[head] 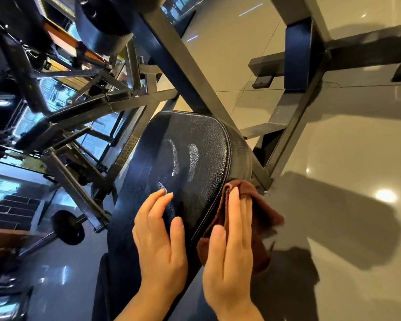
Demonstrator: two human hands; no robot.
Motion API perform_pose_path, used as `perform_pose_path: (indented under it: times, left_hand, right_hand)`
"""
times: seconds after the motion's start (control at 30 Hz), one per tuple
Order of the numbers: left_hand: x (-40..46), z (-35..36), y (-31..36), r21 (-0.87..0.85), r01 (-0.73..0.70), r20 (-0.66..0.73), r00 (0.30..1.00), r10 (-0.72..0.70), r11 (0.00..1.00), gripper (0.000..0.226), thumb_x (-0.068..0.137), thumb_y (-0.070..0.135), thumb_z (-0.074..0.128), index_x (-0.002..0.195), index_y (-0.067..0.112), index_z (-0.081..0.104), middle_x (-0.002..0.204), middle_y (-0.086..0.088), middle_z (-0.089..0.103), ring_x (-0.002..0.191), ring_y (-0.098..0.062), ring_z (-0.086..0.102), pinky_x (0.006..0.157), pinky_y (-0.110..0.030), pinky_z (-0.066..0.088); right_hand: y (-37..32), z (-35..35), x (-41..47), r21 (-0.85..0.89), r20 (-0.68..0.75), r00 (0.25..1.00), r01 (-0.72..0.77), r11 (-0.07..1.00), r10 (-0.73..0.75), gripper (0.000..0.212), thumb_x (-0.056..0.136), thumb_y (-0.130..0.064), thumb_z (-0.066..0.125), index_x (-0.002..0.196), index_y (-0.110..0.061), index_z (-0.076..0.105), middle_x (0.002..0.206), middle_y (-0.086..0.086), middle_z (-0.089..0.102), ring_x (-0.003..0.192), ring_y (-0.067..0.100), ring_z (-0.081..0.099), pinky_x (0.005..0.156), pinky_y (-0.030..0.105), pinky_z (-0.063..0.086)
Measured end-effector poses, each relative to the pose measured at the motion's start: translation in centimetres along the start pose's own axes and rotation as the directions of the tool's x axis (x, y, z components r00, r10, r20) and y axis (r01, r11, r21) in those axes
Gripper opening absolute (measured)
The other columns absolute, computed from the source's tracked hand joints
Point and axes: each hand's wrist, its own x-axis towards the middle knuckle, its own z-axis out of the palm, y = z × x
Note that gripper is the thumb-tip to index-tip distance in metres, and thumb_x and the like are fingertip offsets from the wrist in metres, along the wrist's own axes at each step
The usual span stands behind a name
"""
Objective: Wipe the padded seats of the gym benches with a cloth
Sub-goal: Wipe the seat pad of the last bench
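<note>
The glossy grey tiled floor (333,140) filled the right side of the view, catching ceiling lights and dark shadows. Across it ran the dark steel frame (178,66) of the gym machine, its square beams crossing behind the seat. And there was the padded seat (190,158), black, grained and rounded at its far end, with pale glinting streaks on its top and a stitched seam along its right edge. Off to the lower left, a black weight plate (67,228) sat on a bar near the floor.

The right hand (229,253) lay flat, fingers straight and close together, pressing the brown cloth (262,218) against the seat's right side wall, just below the seam. The cloth bunched out past the fingertips and hung down beneath the palm. The left hand (160,237) rested on the seat top, fingers straight and slightly spread, holding nothing, just beside the right hand with the seam between them.
</note>
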Motion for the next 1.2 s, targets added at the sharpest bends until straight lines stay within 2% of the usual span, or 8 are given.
perform_pose_path:
  times: [0.2,0.3,0.4,0.6,0.8,0.9,1.07,1.2]
  left_hand:
    - [-0.2,0.0,-0.2,-0.031,0.019,0.019,1.000,-0.019,0.999,0.038,0.095,0.036,0.033,0.132,0.030,0.041,0.138,0.012,0.041,0.130,0.005,0.031,0.107,-0.016,0.020]
    - [-0.3,0.0,-0.2,-0.060,0.031,0.029,0.999,-0.030,0.998,0.039,0.093,0.035,0.034,0.132,0.034,0.040,0.137,0.017,0.038,0.131,0.005,0.031,0.107,-0.014,0.018]
    - [-0.3,0.0,-0.2,-0.094,0.041,0.040,0.999,-0.038,0.995,0.038,0.093,0.036,0.034,0.130,0.037,0.040,0.137,0.018,0.038,0.130,0.006,0.030,0.107,-0.013,0.018]
    - [0.1,-0.2,-0.2,-0.178,0.049,0.021,0.999,-0.046,0.983,0.029,0.094,0.037,0.034,0.121,0.036,0.044,0.134,0.019,0.040,0.128,-0.002,0.036,0.105,-0.024,0.027]
    - [-0.1,-1.5,-1.2,-0.306,-0.026,0.007,1.000,0.029,0.952,0.030,0.094,0.030,0.042,0.119,0.021,0.055,0.129,0.002,0.049,0.123,-0.008,0.043,0.103,-0.040,0.036]
    - [-1.6,-3.8,-3.0,-0.293,-0.156,0.039,0.984,0.175,0.943,0.028,0.095,0.029,0.044,0.122,0.026,0.052,0.130,0.006,0.048,0.123,-0.008,0.044,0.102,-0.046,0.039]
    - [-4.2,-7.6,-8.3,-0.293,-0.050,0.078,0.994,0.076,0.955,0.023,0.093,0.033,0.044,0.114,0.033,0.054,0.119,0.014,0.052,0.114,0.002,0.047,0.097,-0.050,0.042]
    - [-6.3,-9.2,-12.2,-0.184,-0.093,0.146,0.982,0.120,0.979,0.022,0.090,0.033,0.049,0.103,0.025,0.065,0.108,0.014,0.056,0.101,-0.008,0.057,0.087,-0.050,0.047]
  right_hand:
    - [-1.5,0.3,6.5,0.098,-0.032,0.991,-0.129,0.987,0.133,0.055,0.099,-0.043,0.032,0.151,-0.025,0.028,0.155,-0.019,0.026,0.146,0.003,0.021,0.121,0.035,0.019]
    - [-1.3,-0.6,11.5,0.025,0.120,0.969,-0.222,0.975,0.217,0.052,0.098,-0.050,0.041,0.147,-0.030,0.039,0.142,-0.020,0.042,0.129,-0.009,0.033,0.111,0.013,0.026]
    - [-0.8,-0.6,11.4,-0.011,0.113,0.968,-0.223,0.975,0.223,0.051,0.100,-0.044,0.044,0.148,-0.029,0.036,0.136,-0.024,0.039,0.121,-0.015,0.028,0.094,-0.003,0.018]
    - [-1.1,0.9,6.6,0.060,-0.114,0.976,-0.181,0.982,0.187,0.051,0.100,-0.038,0.025,0.150,-0.028,0.031,0.154,-0.012,0.034,0.142,-0.002,0.026,0.118,0.022,0.024]
    - [-0.1,2.3,-1.0,-0.056,-0.230,0.973,-0.048,0.997,0.034,0.046,0.102,-0.024,0.032,0.148,-0.025,0.028,0.155,0.002,0.036,0.145,0.012,0.029,0.116,0.036,0.030]
    - [-0.3,3.2,-4.8,-0.085,-0.210,0.978,-0.001,0.996,-0.017,0.049,0.100,-0.021,0.034,0.149,-0.026,0.029,0.152,-0.006,0.037,0.143,0.013,0.033,0.113,0.035,0.035]
    - [-1.0,3.3,-9.6,-0.099,-0.156,0.987,-0.054,0.994,0.038,0.050,0.098,-0.019,0.040,0.140,-0.047,0.044,0.140,-0.026,0.046,0.134,0.011,0.047,0.109,0.038,0.042]
    - [-3.5,2.9,-11.3,-0.045,-0.100,0.983,-0.158,0.986,0.152,0.056,0.100,-0.001,0.043,0.123,-0.053,0.046,0.121,-0.050,0.045,0.124,-0.017,0.043,0.109,0.016,0.035]
